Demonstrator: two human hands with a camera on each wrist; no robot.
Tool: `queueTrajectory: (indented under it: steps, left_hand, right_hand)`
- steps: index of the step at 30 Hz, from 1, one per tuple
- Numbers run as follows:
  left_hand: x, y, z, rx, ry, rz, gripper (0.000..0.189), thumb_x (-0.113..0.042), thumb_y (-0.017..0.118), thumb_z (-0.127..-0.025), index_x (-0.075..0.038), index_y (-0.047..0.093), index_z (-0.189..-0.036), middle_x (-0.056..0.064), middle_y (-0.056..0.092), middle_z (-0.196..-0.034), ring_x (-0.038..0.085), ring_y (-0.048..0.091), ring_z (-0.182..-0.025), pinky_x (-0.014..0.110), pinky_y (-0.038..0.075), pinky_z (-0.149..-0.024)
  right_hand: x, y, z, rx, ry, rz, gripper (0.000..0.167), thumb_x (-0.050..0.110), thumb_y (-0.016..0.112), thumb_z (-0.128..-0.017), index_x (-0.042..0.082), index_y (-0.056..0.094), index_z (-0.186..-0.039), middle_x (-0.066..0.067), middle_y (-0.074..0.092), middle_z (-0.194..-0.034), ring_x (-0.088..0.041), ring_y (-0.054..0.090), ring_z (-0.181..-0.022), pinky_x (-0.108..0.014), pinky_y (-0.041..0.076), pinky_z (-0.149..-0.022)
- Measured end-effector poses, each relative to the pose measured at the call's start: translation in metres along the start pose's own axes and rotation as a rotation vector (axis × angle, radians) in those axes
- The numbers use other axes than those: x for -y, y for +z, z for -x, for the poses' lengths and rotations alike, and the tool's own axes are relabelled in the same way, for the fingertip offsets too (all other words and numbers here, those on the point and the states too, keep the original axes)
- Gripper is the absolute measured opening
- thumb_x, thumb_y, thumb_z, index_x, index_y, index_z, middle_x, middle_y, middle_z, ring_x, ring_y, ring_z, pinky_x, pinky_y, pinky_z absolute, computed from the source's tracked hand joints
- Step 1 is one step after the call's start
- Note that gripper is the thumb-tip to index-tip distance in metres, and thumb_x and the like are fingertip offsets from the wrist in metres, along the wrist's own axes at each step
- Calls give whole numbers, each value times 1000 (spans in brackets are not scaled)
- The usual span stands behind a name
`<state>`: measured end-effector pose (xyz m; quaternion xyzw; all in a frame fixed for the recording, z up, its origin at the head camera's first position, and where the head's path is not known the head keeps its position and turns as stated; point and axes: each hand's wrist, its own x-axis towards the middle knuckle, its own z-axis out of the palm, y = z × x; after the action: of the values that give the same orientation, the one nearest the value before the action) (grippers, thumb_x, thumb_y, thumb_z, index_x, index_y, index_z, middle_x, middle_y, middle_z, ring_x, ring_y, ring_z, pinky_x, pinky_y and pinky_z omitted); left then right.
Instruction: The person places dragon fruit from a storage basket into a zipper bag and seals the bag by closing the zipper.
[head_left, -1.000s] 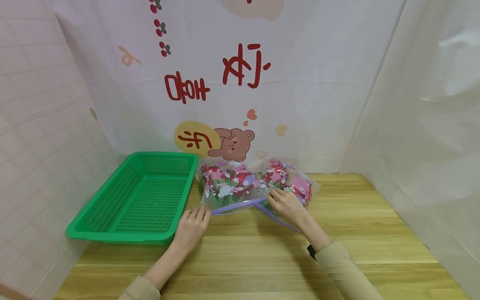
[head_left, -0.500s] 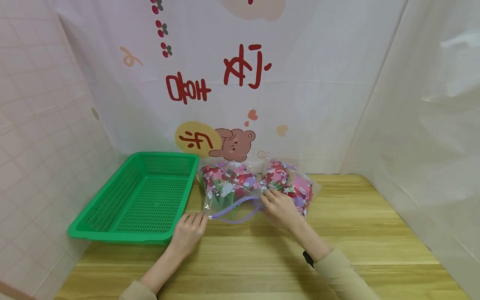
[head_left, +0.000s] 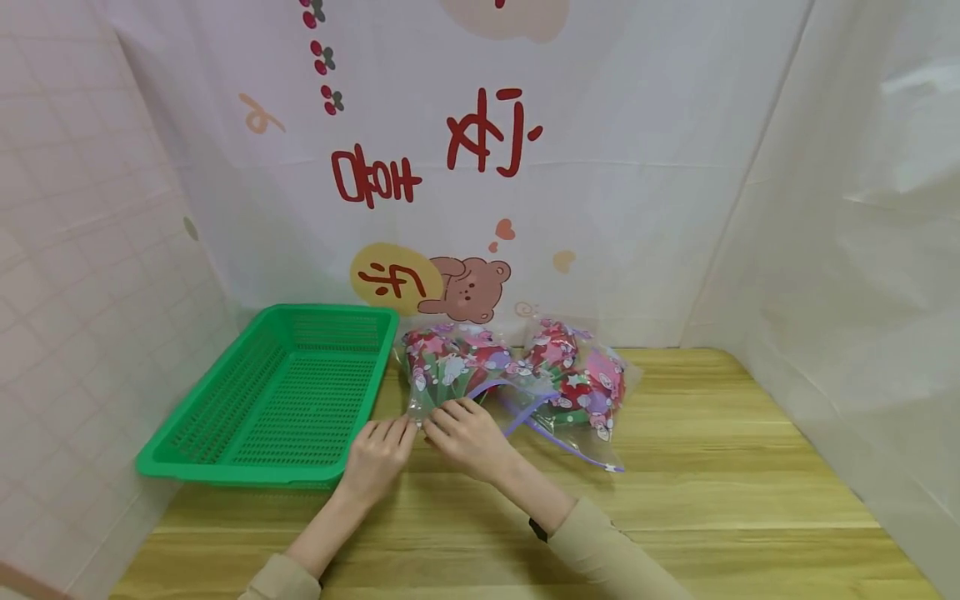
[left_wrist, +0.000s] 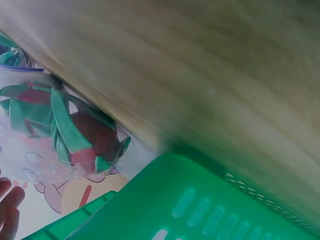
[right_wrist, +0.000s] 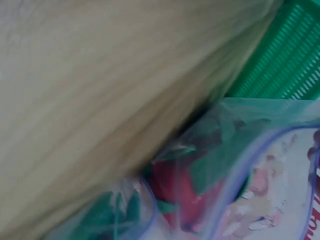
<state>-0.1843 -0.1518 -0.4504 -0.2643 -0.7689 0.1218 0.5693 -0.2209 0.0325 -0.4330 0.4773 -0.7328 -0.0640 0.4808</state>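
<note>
Two clear zip bags with pink cartoon prints stand against the backdrop. The left zip bag (head_left: 442, 371) holds red and green pieces, some shaped like long leaves in the left wrist view. My left hand (head_left: 377, 458) pinches its near left corner, beside the basket. Close by, my right hand (head_left: 468, 437) pinches the same bag at that corner, its fingertips near those of the left. The bag's purple zip strip (right_wrist: 230, 185) curves away, and its mouth gapes in the right wrist view. The right zip bag (head_left: 596, 392) has similar contents, its purple strip facing me.
A green perforated basket (head_left: 288, 408) stands at the left, its right rim close to my left hand. The wooden table (head_left: 720, 467) extends to the right and front. A printed white backdrop (head_left: 615, 208) rises behind the bags.
My right hand has moved left from the zip strip's right end to near my left hand. The left bag's straight strip has parted into a gaping mouth. My left hand has stayed at the corner.
</note>
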Motion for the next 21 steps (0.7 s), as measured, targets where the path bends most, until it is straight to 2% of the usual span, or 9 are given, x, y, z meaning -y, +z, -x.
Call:
queueTrajectory:
  steps: [4,10,16,21]
  left_hand:
    - [0,1,0,-11,-2,1,35,-4,37,-101,-6,66,-81,3,71,-76,16,67,-66,27,50,-56]
    - [0,1,-1,-12,-3,4,36,-4,37,-101,-8,66,-80,3,70,-76,16,66,-67,28,51,-57]
    - [0,2,0,-7,-6,32,36,-4,36,-101,-6,64,-80,5,70,-76,19,66,-67,30,52,-58]
    - [0,3,-1,-20,0,51,38,-3,34,-101,-6,64,-78,6,69,-74,21,66,-66,32,52,-58]
  right_hand:
    - [4,7,0,-26,-9,21,11,26,64,-89,18,71,-91,7,72,-86,-10,66,-83,-23,54,-72]
    - [5,7,-3,-63,-60,72,12,18,61,-90,16,73,-92,6,73,-86,-9,67,-81,-21,55,-73]
    - [2,9,-5,-119,-103,87,39,10,37,-101,16,73,-86,7,72,-79,-8,67,-75,-18,54,-68]
    - [-4,12,-3,-193,-133,82,44,9,35,-101,16,74,-82,7,72,-76,-7,67,-71,-17,53,-63]
